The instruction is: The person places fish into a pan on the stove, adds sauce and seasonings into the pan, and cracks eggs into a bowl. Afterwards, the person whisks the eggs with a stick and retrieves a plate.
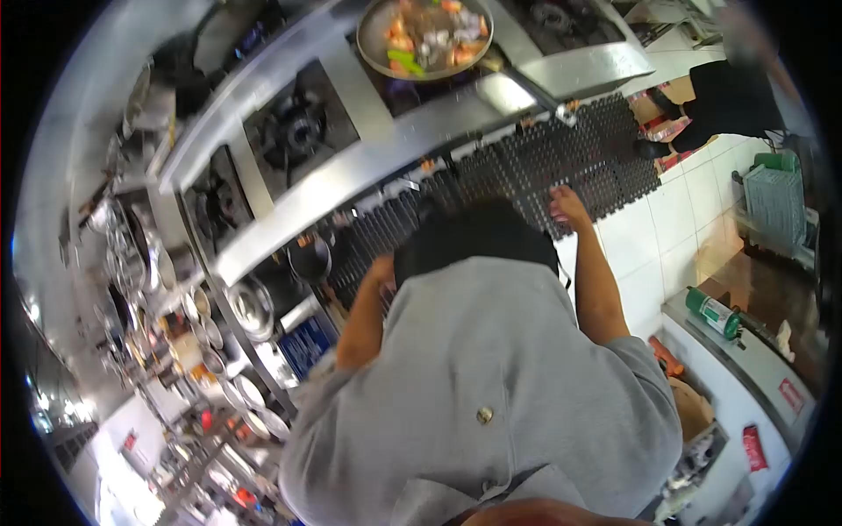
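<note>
My right hand [570, 208] hangs away from my body above the black rubber floor mat [605, 149]. Its fingers are loosely bent and apart, with nothing visible in them. Beside my dark apron [474, 232], my left hand [383, 270] is low at my side, its fingers mostly hidden. A frying pan [367, 54] sits on a burner at the top of the view. Orange, white and green food pieces [430, 39] lie in it. Its long handle [535, 92] sticks out over the stove's front edge; neither hand touches it.
The steel stove [386, 131] has more burners [298, 127] to the left. Pans and bowls [250, 307] crowd the left side. Another person's dark-clothed legs [719, 105] are at upper right. A green cylinder [712, 313] lies on a ledge to the right.
</note>
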`<move>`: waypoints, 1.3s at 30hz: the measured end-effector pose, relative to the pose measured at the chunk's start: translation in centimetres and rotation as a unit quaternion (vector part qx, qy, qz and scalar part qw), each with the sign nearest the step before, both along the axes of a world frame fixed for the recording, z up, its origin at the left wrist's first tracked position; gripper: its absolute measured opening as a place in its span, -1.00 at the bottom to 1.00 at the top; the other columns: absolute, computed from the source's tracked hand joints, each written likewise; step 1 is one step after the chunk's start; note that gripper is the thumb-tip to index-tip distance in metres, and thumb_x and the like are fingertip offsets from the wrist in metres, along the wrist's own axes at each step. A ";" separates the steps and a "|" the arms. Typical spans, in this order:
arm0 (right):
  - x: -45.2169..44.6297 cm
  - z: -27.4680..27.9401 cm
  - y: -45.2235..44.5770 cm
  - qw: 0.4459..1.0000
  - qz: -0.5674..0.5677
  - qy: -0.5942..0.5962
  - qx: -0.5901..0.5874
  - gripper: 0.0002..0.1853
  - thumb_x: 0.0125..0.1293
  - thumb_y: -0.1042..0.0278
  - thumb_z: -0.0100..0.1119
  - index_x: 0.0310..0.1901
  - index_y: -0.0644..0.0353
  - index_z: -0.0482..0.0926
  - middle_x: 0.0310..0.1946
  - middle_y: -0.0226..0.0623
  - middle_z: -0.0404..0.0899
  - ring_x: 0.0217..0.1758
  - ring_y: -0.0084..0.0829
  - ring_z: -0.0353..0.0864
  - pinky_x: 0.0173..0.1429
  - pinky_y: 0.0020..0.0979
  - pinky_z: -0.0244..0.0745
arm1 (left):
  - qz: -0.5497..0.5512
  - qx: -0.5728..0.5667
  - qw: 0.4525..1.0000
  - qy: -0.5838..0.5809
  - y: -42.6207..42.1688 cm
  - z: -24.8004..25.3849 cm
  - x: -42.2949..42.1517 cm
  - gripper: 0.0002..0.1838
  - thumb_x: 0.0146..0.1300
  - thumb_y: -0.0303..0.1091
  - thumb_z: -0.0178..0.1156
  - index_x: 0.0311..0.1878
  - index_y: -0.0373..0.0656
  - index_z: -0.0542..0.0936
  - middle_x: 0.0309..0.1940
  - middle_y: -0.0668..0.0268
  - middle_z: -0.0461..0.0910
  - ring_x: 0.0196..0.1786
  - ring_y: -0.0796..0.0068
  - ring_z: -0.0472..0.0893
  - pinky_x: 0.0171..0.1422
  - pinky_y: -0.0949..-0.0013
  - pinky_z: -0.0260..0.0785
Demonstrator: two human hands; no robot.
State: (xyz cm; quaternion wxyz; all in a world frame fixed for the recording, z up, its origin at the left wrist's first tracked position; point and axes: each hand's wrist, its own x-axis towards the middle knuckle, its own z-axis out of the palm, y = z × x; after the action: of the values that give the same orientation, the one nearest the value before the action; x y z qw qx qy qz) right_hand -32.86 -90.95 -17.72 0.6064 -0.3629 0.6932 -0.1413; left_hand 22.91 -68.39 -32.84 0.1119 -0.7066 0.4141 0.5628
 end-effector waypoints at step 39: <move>-8.2 -6.9 3.8 0.917 0.321 0.198 -0.131 -0.64 0.17 0.11 0.05 -0.10 0.16 0.57 -0.16 0.02 0.58 -0.02 0.02 0.55 0.03 -0.11 0.44 | 0.458 0.057 0.860 0.217 -0.5 14.1 -21.2 -0.65 0.32 -0.12 -0.03 0.03 -0.09 0.54 -0.20 0.25 0.64 -0.17 0.29 0.63 -0.16 0.26 0.50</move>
State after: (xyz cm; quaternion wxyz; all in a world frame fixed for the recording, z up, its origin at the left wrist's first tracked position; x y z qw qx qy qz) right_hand -41.07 -87.13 -24.59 0.4166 -0.6625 0.6208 0.0457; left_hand 1.67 -68.89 -18.78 -0.2107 -0.6691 0.0250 0.7122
